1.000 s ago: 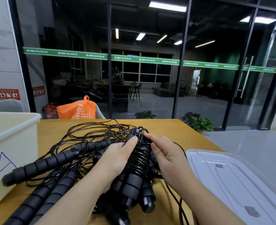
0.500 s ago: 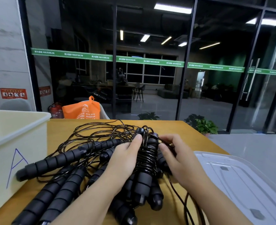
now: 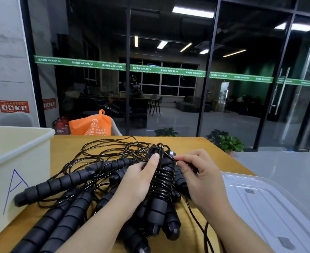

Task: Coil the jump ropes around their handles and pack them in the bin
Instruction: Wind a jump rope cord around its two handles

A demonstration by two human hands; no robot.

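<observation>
A cream bin [image 3: 13,161] marked with a blue letter A stands at nine o'clock on the worktop [image 3: 196,145]; what lies inside it cannot be seen from here. Its clear lid [image 3: 271,207] lies flat at four o'clock, off the worktop's right edge. The worktop is yellow wood, and beyond it at twelve o'clock runs a dark glass wall [image 3: 168,70] crossed by a green stripe, with an orange bag [image 3: 90,125] at eleven o'clock and a potted plant [image 3: 227,143] at one o'clock. A tangle of black jump ropes [image 3: 103,152] covers the middle of the worktop, their ribbed foam handles [image 3: 59,183] fanning toward seven o'clock. At the centre the left hand [image 3: 137,181] wraps its fingers round a coiled bundle [image 3: 162,181] of two handles bound with rope turns, thumb laid up along it. The right hand [image 3: 203,181], just at three o'clock of the bundle, pinches the rope end [image 3: 174,158] between thumb and forefinger at the bundle's top, remaining fingers curled.
</observation>
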